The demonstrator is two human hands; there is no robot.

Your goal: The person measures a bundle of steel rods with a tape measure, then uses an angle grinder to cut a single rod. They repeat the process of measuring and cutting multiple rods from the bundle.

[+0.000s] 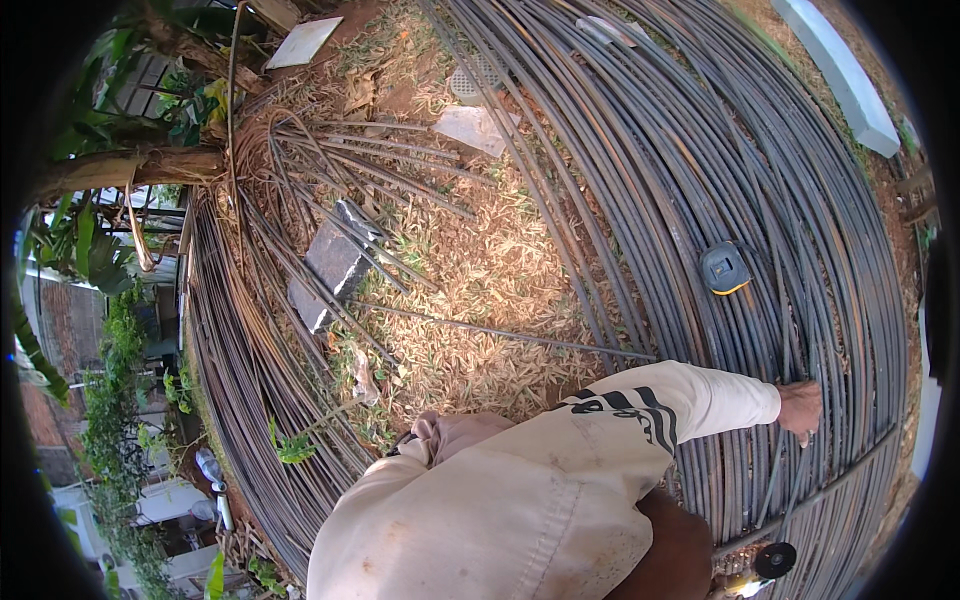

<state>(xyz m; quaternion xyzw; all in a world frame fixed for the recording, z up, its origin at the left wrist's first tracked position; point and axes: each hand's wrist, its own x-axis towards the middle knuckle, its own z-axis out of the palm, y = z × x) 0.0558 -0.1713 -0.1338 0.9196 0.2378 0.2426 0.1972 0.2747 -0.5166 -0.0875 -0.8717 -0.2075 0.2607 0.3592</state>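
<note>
Found right hand (801,408) stretched well out from the body, down on dark steel bars (690,270), fingers curled in contact; cannot tell whether closed round any. Found left hand (460,437) drawn in close, partly hidden by the shirt (480,520); cannot tell its hold. Judged as picking out or separating a bar from the layer under the right hand; likely to call next for a firm grasp and a lift clear of neighbours. Noted bars beneath and either side of right hand, long axis pointing away ahead, roughly square to right sleeve (725,400). Noted tape measure (726,268) on bars, beyond and left of right hand.
</note>
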